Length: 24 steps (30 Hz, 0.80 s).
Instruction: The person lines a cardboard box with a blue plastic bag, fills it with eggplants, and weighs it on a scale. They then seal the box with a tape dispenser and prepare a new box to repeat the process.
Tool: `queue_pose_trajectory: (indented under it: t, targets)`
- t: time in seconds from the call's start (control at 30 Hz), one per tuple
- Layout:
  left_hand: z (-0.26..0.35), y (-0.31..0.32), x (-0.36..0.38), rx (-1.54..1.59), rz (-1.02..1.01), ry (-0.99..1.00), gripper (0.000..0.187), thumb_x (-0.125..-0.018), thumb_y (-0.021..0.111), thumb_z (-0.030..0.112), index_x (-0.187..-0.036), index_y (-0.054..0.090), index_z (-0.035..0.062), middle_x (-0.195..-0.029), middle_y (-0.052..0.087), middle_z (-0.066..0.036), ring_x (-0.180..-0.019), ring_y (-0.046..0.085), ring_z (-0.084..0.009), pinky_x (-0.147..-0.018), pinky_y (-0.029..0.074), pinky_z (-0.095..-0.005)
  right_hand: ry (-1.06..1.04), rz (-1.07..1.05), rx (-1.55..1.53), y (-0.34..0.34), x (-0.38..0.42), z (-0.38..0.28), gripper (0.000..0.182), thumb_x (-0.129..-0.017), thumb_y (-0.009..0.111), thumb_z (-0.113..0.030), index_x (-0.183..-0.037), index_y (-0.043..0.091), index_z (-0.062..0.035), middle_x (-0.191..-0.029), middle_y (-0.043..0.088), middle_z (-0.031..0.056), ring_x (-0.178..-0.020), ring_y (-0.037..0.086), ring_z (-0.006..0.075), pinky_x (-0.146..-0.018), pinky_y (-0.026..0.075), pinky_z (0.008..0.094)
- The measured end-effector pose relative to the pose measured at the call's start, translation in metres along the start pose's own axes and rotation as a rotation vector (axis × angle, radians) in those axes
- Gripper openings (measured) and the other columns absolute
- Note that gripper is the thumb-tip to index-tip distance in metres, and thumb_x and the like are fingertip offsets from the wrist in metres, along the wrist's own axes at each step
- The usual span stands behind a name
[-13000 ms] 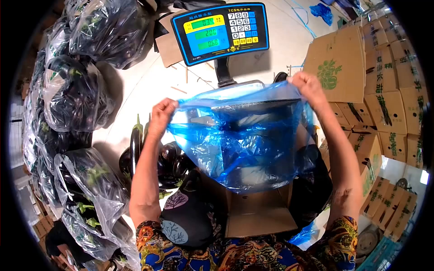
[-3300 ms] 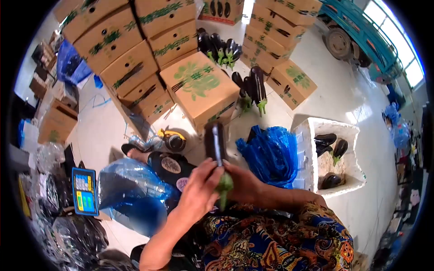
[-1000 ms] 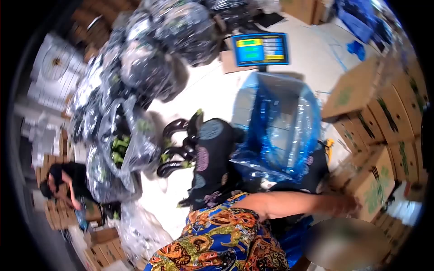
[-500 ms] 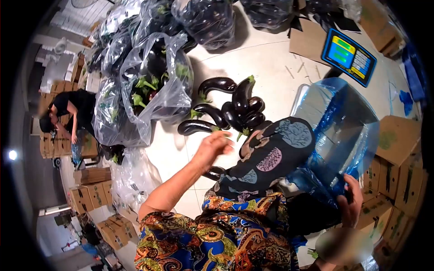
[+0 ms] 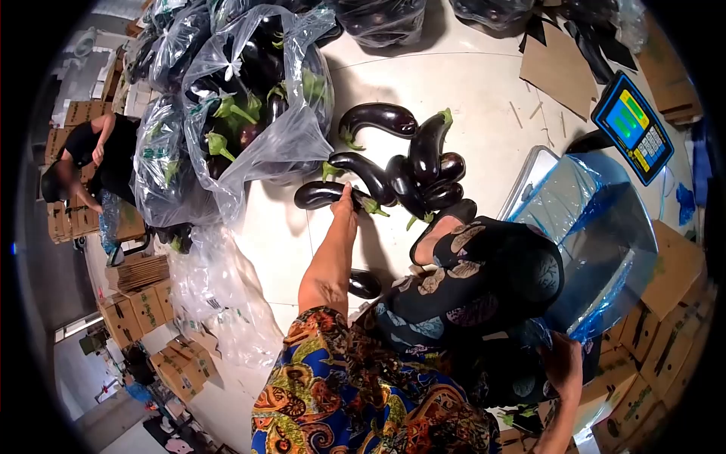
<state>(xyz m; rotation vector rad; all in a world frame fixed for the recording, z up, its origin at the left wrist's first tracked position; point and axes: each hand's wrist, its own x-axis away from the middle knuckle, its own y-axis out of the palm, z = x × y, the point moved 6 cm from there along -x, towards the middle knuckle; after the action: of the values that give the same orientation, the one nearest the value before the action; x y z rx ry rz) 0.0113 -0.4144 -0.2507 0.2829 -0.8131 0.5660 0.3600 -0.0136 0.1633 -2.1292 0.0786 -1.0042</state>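
Down on the pale tiled floor (image 5: 469, 83), left hand (image 5: 345, 203) grips a glossy dark-purple eggplant (image 5: 321, 194) off the pile, while right hand (image 5: 563, 362) pinches the blue plastic bag (image 5: 605, 250) open.

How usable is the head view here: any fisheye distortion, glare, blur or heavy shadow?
Head view: strong fisheye, black corners and bent floor lines; white glare on the clear plastic bag of eggplants and the glossy dark purple eggplants on the floor; the left hand on one eggplant is sharp; the right hand sits in the dim, stretched edge.
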Motion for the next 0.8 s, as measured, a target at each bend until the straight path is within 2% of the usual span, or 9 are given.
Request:
queue_pose_trajectory:
  t: [0.07, 0.17, 0.2, 0.3, 0.43, 0.5, 0.57, 0.67, 0.8]
  targets:
    - [-0.010, -0.008, -0.015, -0.033, 0.060, 0.038, 0.043, -0.079, 0.076, 0.032, -0.102, 0.056, 0.0016, -0.082, 0.062, -0.008, -0.064, 0.060, -0.0207, -0.056, 0.052, -0.0345, 0.048, -0.027, 0.022, -0.004, -0.001, -0.006, 0.033, -0.074, 0.070, -0.001, -0.107, 0.066, 0.0015, -0.098, 0.067, 0.0213, -0.089, 0.064, 0.0390, -0.077, 0.050, 0.0391]
    - [0.000, -0.024, 0.014, -0.145, -0.139, -0.014, 0.032, -0.085, 0.069, 0.031, -0.100, 0.057, 0.0048, -0.084, 0.061, -0.008, -0.072, 0.062, -0.0256, -0.067, 0.057, -0.0433, -0.022, 0.019, -0.021, -0.004, -0.002, -0.012, 0.035, -0.073, 0.070, 0.000, -0.108, 0.066, 0.0020, -0.099, 0.067, 0.0217, -0.092, 0.062, 0.0395, -0.079, 0.050, 0.0395]
    - [0.018, -0.018, 0.062, -0.075, -0.235, -0.039, 0.028, -0.086, 0.067, 0.027, -0.102, 0.057, 0.0063, -0.088, 0.061, -0.008, -0.079, 0.062, -0.0246, -0.071, 0.056, -0.0426, -0.025, 0.013, -0.032, -0.003, -0.003, -0.010, 0.036, -0.072, 0.071, 0.000, -0.108, 0.065, 0.0021, -0.099, 0.067, 0.0217, -0.093, 0.062, 0.0396, -0.080, 0.050, 0.0396]
    - [0.026, -0.041, 0.124, 0.061, -0.492, -0.278, 0.044, -0.087, 0.065, 0.032, -0.118, 0.053, 0.0030, -0.103, 0.063, -0.013, -0.093, 0.063, -0.0284, -0.085, 0.054, -0.0451, -0.027, -0.009, -0.057, -0.001, -0.003, -0.003, 0.040, -0.070, 0.072, 0.002, -0.109, 0.065, 0.0026, -0.101, 0.066, 0.0219, -0.094, 0.062, 0.0399, -0.081, 0.049, 0.0394]
    - [0.056, -0.038, 0.205, 0.154, -0.851, -0.364, 0.060, -0.085, 0.059, 0.041, -0.130, 0.046, 0.0020, -0.103, 0.060, -0.015, -0.086, 0.060, -0.0254, -0.076, 0.051, -0.0394, -0.039, -0.035, -0.068, -0.005, -0.006, -0.007, 0.043, -0.068, 0.072, 0.003, -0.111, 0.064, 0.0040, -0.103, 0.066, 0.0222, -0.095, 0.062, 0.0398, -0.084, 0.049, 0.0388]
    - [0.066, -0.026, 0.229, 0.177, -0.845, -0.401, 0.074, -0.083, 0.054, 0.051, -0.138, 0.040, 0.0036, -0.088, 0.055, -0.010, -0.070, 0.048, -0.0177, -0.065, 0.041, -0.0299, -0.061, -0.036, -0.067, -0.004, -0.003, -0.004, 0.045, -0.068, 0.073, 0.003, -0.112, 0.063, 0.0045, -0.106, 0.066, 0.0220, -0.097, 0.062, 0.0394, -0.085, 0.049, 0.0387]
    - [0.066, -0.015, 0.239, 0.145, -0.926, -0.416, 0.083, -0.086, 0.049, 0.063, -0.142, 0.035, 0.0046, -0.081, 0.051, -0.008, -0.066, 0.045, -0.0151, -0.059, 0.039, -0.0276, -0.084, -0.026, -0.070, -0.001, -0.001, 0.003, 0.046, -0.068, 0.073, 0.002, -0.113, 0.062, 0.0047, -0.108, 0.065, 0.0217, -0.099, 0.062, 0.0387, -0.086, 0.049, 0.0387]
    - [0.075, 0.011, 0.272, 0.164, -1.063, -0.442, 0.105, -0.080, 0.033, 0.084, -0.147, 0.025, 0.0035, -0.071, 0.048, -0.005, -0.054, 0.040, -0.0122, -0.049, 0.033, -0.0245, -0.111, -0.005, -0.109, 0.002, 0.003, 0.004, 0.048, -0.069, 0.074, 0.002, -0.116, 0.062, 0.0040, -0.111, 0.065, 0.0204, -0.101, 0.062, 0.0370, -0.088, 0.048, 0.0387]
    - [0.080, 0.031, 0.283, 0.034, -1.171, -0.446, 0.102, -0.081, 0.033, 0.083, -0.144, 0.028, 0.0027, -0.066, 0.048, -0.005, -0.050, 0.041, -0.0124, -0.048, 0.035, -0.0259, -0.184, 0.037, -0.141, 0.005, 0.008, 0.008, 0.049, -0.071, 0.073, 0.002, -0.118, 0.061, 0.0032, -0.114, 0.065, 0.0193, -0.104, 0.061, 0.0348, -0.090, 0.048, 0.0384]
